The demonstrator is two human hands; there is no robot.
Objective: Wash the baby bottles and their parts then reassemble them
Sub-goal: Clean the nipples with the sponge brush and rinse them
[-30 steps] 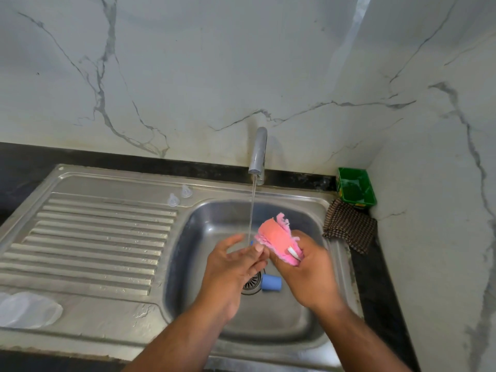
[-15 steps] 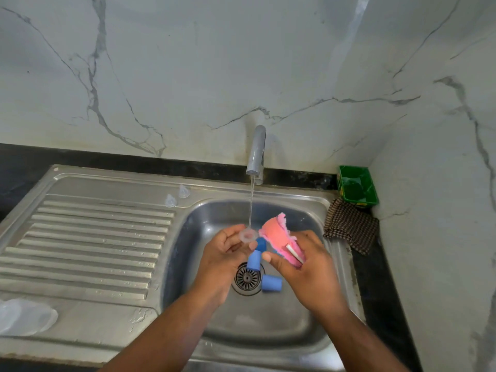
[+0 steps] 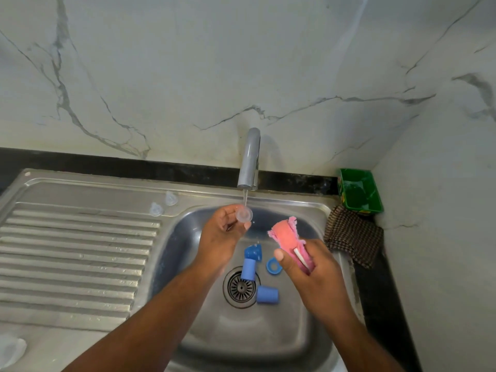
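Head camera view: a small clear silicone bottle teat sits under a thin stream of water. It is pinched at its rim between the thumb and fingers of the person's left hand, above the back of a stainless-steel sink basin. The right hand, apart from the left, has its fingers curled round a frayed pink sponge brush, whose sponge end points up toward the tap.

On the basin floor below the hands lie four blue plastic bottle parts. A short cylindrical cap rests at the edge of the round metal drain strainer. A second cylindrical cap lies on its side at the strainer's right edge. A flat ring lies near the right thumb, and a domed piece touches the first cap's upper end.

The chrome tap rises from the back rim. A second clear teat and a third clear teat stand on the steel ledge left of it, above the ribbed draining board. A clear rounded item, too blurred to identify, lies at the board's near left corner. A brown checked cloth and a green plastic tray sit on the black table at right, against the white marble wall.
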